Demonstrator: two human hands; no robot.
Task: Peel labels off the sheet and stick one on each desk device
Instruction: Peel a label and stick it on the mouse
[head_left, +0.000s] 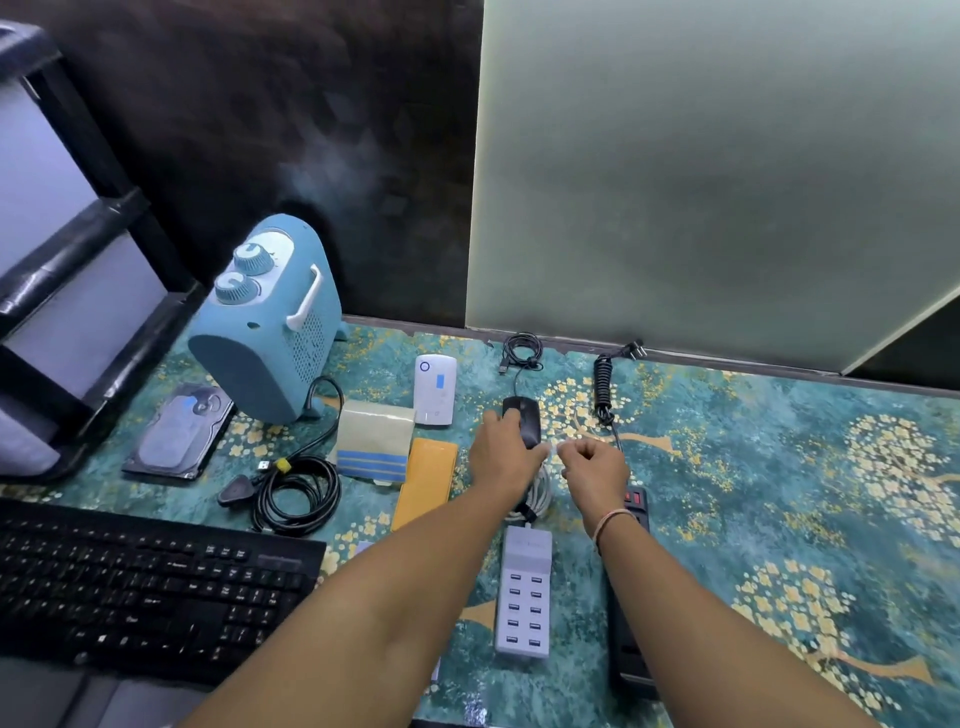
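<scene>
Two hands over table (727, 467): left hand (506, 449) resting on black mouse (523, 423), fingers loosely curved over it; right hand (595, 462) curled, grip pinching small pale label (557, 447) just right of mouse. Label sheet (375, 439) flat between blue heater (265, 322) and orange pad (427, 480), blue strips along near edge. Blue labels on white power bank (436, 389) and hard drive (179, 431); no writing legible, no containers seen.

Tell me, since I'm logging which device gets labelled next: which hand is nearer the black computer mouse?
Left. The left hand rests on the black computer mouse, fingers over its near left side. The right hand is off to the mouse's right, not touching it.
</scene>
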